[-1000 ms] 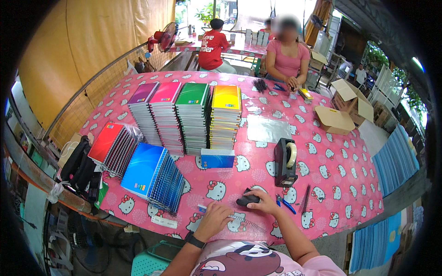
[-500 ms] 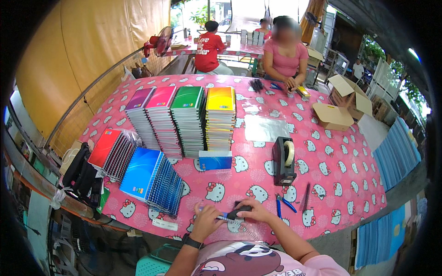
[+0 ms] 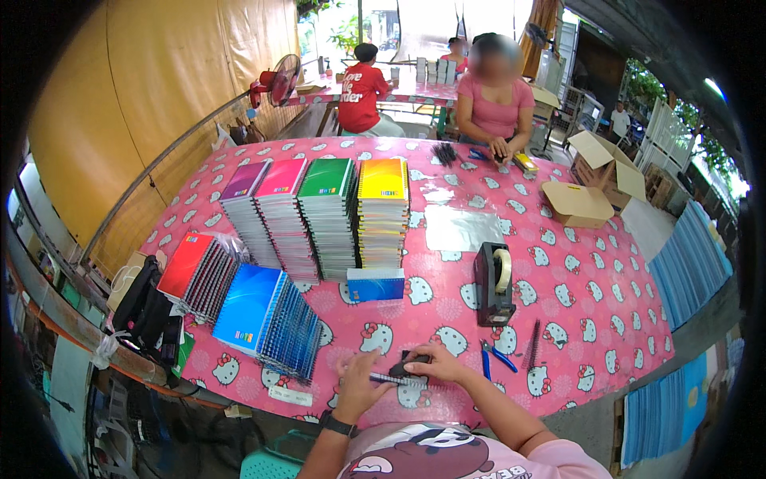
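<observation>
Low in the middle of the view, my left hand (image 3: pixel 361 389) is closed on the left end of a small notebook (image 3: pixel 387 378), seen nearly edge-on. A thin wire coil (image 3: pixel 413 384) runs along its near side and sticks out to the right, partly blurred against the pink table cover. My right hand (image 3: pixel 435 366) is closed round a small black object (image 3: pixel 411 366) whose kind I cannot make out. That object sits against the notebook's right part, and my fingers hide some of it. Blue-handled cutting pliers (image 3: pixel 499 359) lie to the right of my right hand.
A black tape dispenser (image 3: pixel 495 287) stands beyond the pliers, with a loose dark coil (image 3: pixel 532 345) nearby. Tall notebook stacks (image 3: pixel 327 215), a blue stack (image 3: pixel 267 319) and a red one (image 3: pixel 195 271) fill the left. A person (image 3: pixel 496 108) sits across the table (image 3: pixel 590 319).
My right hand and the black object have shifted slightly left along the notebook. The notebook lies more level, and the view has moved slightly.
</observation>
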`<control>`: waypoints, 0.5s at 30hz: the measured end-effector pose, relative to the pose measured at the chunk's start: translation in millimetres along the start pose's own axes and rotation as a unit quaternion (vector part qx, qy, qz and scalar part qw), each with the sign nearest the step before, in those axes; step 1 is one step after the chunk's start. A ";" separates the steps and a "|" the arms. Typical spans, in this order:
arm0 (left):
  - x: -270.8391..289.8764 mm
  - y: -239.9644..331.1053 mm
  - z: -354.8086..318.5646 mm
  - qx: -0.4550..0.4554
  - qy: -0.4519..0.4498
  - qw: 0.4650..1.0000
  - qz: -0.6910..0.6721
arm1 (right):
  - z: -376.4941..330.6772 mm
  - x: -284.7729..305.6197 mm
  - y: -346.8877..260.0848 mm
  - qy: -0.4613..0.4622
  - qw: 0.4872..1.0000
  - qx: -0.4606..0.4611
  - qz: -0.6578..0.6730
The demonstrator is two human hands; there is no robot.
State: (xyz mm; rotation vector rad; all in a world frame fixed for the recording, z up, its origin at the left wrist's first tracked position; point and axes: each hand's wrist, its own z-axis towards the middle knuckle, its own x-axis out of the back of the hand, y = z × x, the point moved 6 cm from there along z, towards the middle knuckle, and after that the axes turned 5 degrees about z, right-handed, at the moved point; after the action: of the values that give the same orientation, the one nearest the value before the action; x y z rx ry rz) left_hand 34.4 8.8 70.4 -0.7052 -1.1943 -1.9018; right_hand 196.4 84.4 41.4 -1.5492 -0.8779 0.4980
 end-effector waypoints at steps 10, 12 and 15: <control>-39.9 -59.1 -21.8 0.260 0.000 0.831 -0.492 | -3.8 -9.5 19.3 0.014 0.993 -0.020 0.111; -44.1 -65.3 -25.6 0.263 -0.005 0.833 -0.487 | -10.2 -11.9 3.8 -0.007 0.978 0.077 0.193; -46.5 -63.4 -24.8 0.264 -0.010 0.818 -0.511 | 2.1 -2.9 8.2 0.065 0.989 0.097 -0.088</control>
State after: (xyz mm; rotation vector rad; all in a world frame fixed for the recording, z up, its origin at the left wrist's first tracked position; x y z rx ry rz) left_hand 6.1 17.6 -6.5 0.3346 -2.2780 -2.1342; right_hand 195.1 83.6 32.5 -1.2990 -0.8314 0.3391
